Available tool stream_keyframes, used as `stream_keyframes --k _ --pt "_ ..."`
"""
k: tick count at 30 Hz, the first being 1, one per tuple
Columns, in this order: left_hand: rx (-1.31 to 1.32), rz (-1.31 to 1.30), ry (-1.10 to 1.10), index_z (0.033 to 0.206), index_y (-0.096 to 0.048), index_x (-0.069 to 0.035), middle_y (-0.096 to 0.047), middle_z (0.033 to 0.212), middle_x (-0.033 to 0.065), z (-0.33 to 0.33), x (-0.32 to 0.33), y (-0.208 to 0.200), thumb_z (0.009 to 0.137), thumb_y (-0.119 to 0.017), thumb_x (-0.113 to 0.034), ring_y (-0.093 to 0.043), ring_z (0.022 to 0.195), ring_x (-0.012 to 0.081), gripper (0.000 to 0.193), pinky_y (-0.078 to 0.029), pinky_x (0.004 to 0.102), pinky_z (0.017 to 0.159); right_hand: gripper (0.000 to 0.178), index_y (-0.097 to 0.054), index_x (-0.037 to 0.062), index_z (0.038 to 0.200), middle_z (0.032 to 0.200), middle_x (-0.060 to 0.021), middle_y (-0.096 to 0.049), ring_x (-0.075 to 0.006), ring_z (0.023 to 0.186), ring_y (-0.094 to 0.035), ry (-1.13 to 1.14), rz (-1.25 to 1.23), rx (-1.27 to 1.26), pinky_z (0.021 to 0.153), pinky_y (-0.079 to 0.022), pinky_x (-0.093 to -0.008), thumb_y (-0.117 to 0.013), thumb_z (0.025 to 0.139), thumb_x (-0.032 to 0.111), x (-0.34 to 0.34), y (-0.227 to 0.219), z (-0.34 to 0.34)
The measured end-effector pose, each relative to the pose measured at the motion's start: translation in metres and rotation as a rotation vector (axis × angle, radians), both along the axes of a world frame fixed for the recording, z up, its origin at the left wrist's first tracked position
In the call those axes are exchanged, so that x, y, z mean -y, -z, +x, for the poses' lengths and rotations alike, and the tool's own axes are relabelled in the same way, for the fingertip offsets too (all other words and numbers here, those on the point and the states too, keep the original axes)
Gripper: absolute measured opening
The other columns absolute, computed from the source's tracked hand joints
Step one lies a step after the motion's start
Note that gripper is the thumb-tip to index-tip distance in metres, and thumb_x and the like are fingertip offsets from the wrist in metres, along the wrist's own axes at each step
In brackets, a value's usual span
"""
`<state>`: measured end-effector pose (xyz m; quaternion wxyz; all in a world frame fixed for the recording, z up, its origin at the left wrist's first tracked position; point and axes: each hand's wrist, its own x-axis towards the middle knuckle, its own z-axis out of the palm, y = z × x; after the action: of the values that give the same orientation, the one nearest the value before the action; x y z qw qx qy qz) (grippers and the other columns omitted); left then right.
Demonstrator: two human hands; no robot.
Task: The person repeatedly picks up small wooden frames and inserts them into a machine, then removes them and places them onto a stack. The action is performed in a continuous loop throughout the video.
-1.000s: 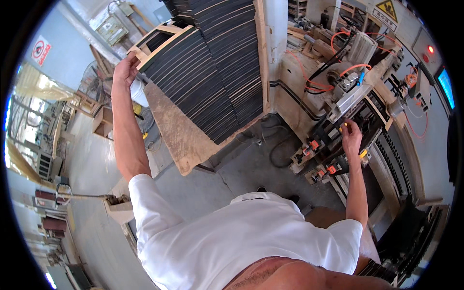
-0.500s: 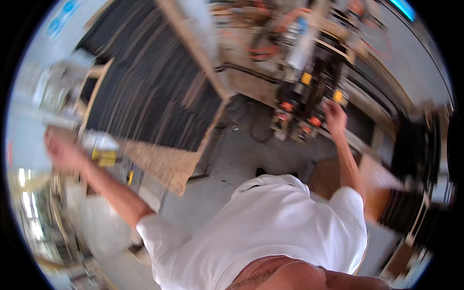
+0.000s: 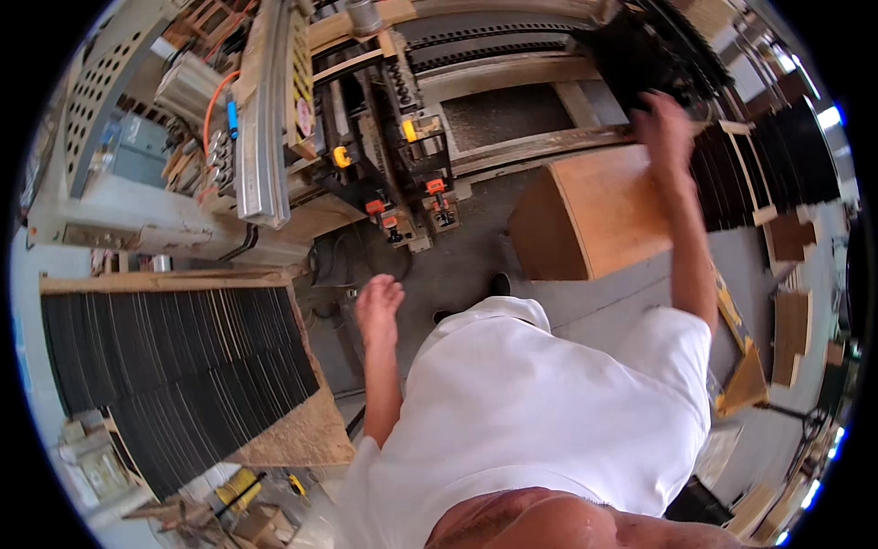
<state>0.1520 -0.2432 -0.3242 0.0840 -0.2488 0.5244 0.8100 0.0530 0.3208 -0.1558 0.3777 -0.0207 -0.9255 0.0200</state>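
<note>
My left hand (image 3: 380, 309) is raised in front of my body, fingers loosely bent and a little apart, with nothing in it. It is nearest to the lower end of a machine with rails (image 3: 380, 165) that carries orange clamps (image 3: 435, 187) and yellow blocks (image 3: 409, 131). Stretched out to the right, my right hand (image 3: 668, 137) hangs over the far edge of a light-brown wooden box (image 3: 608, 215). Its fingers look apart and hold nothing I can see; they are slightly blurred. Whether it touches the box cannot be told.
Long dark strips (image 3: 174, 357) lie stacked on a chipboard sheet (image 3: 306, 430) at the left. More dark strips (image 3: 768, 165) are stacked beyond my right arm. A metal beam (image 3: 265, 137) juts out at the upper left. A yellow-edged frame (image 3: 739, 366) stands at the right.
My view has swung to the right, so the machine now sits left of centre and the wooden box shows fully. My left arm has come in from far left toward my body.
</note>
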Motion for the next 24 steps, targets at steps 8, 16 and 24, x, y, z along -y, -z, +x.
stream_keyframes --k 8,16,24 --pt "0.07 -0.136 0.081 0.107 -0.061 -0.004 -0.066 0.097 0.0062 -0.058 -0.059 0.029 0.097 -0.055 -0.024 -0.065 0.083 0.0149 0.022 -0.055 0.0292 0.072 0.027 -0.059 0.0075 0.113 0.115 -0.0115 -0.062 -0.0324 0.104 -0.059 0.739 0.004 0.429 0.085 -0.048 -0.0449 -0.058 0.091 0.025 -0.201 0.002 0.14" --pt "-0.008 -0.246 0.086 0.108 -0.061 -0.005 -0.067 0.096 0.005 -0.149 -0.091 0.006 0.099 -0.053 -0.023 -0.065 0.082 0.0146 0.021 -0.055 0.0294 0.072 0.031 -0.058 0.005 0.118 0.111 -0.0129 -0.066 -0.0256 0.104 -0.063 0.546 -0.458 0.274 0.086 -0.049 -0.0392 -0.058 0.096 0.027 -0.255 0.017 0.172" --pt "-0.162 -0.315 0.044 0.111 -0.06 -0.003 -0.066 0.101 0.0069 -0.27 -0.082 -0.025 0.097 -0.055 -0.028 -0.065 0.089 0.0173 0.029 -0.054 0.0325 0.079 0.031 -0.063 0.0091 0.118 0.112 -0.0074 -0.067 -0.0206 0.103 -0.064 0.621 -0.378 0.173 0.087 -0.048 -0.0321 -0.061 0.093 0.027 -0.188 -0.02 0.142"
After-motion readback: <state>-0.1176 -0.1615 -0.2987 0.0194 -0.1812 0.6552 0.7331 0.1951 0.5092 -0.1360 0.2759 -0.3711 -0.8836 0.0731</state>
